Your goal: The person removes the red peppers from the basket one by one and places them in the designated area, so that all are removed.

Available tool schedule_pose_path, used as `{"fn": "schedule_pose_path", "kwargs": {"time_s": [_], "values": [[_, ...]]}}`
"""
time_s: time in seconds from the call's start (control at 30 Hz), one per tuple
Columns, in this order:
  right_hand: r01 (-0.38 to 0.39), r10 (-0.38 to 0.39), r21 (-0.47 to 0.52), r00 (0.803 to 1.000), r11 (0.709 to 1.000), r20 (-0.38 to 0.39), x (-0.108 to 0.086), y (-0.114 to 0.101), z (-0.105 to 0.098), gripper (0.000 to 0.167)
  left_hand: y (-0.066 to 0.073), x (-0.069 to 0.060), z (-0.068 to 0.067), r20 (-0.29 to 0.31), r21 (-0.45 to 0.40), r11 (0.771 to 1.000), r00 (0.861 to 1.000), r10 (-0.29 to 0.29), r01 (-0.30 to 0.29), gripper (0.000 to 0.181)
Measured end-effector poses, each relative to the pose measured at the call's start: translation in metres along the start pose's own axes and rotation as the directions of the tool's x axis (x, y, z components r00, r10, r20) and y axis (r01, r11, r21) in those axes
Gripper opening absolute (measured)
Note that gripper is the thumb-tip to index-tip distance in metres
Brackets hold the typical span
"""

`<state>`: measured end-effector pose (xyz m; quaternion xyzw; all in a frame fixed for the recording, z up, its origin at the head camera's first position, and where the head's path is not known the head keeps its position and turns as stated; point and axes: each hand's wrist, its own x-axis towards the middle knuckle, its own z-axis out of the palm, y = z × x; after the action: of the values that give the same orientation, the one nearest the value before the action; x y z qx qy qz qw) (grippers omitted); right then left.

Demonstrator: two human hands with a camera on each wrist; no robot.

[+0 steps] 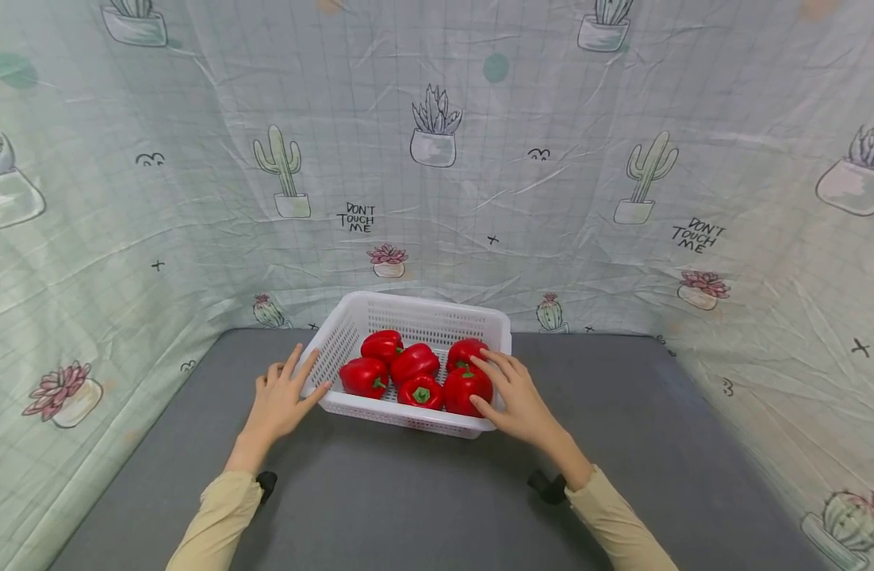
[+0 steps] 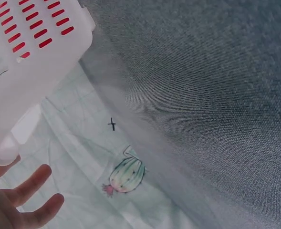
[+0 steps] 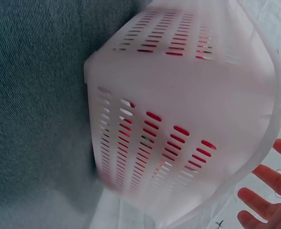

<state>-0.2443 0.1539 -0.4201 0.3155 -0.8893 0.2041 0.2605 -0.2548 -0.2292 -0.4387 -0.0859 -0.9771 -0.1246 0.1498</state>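
Observation:
Several red bell peppers (image 1: 415,362) lie in a white perforated basket (image 1: 401,414), which sits at an angle near the table's back edge. My left hand (image 1: 277,399) is at the basket's left rim, fingers spread; in the left wrist view its fingers (image 2: 33,185) are beside the basket wall (image 2: 59,57). Over the right end, my right hand (image 1: 519,402) has its fingers spread above the two rightmost peppers; whether they touch is unclear. The right wrist view shows the basket's side (image 3: 188,90) with the right fingers (image 3: 259,202) at its rim.
A grey cloth (image 1: 408,492) covers the table. Behind it and at both sides hangs a pale curtain (image 1: 480,198) printed with cacti, meeting the table just behind the basket.

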Motion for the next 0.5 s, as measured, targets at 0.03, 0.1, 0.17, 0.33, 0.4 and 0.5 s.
{"fn": "schedule_pose_path", "kwargs": {"time_s": [0.03,0.1,0.17,0.33,0.4,0.5], "values": [[0.003,-0.003,-0.001,1.0,1.0,0.001,0.001,0.001,0.0,0.059,-0.001,0.001,0.001,0.004,0.001,1.0,1.0,-0.005,0.005,0.07],[0.005,-0.005,-0.006,1.0,1.0,0.003,0.003,0.002,0.0,0.058,-0.002,0.002,0.003,0.008,0.001,1.0,1.0,-0.012,0.012,0.072],[0.005,-0.004,-0.009,1.0,1.0,0.005,0.004,0.004,-0.001,0.058,-0.003,0.003,0.004,0.013,0.003,1.0,1.0,-0.016,0.016,0.073],[-0.002,0.002,-0.013,1.0,1.0,0.022,0.009,0.006,-0.002,0.059,-0.005,0.005,0.006,0.015,0.001,1.0,1.0,-0.016,0.016,0.074],[-0.007,0.007,-0.017,0.999,1.0,0.036,0.011,0.007,-0.003,0.06,-0.005,0.006,0.006,0.012,-0.004,1.0,1.0,-0.015,0.015,0.075],[-0.011,0.012,-0.022,0.999,1.0,0.051,0.014,0.009,-0.003,0.06,-0.005,0.005,0.007,0.004,-0.016,1.0,1.0,-0.011,0.011,0.075]]}}
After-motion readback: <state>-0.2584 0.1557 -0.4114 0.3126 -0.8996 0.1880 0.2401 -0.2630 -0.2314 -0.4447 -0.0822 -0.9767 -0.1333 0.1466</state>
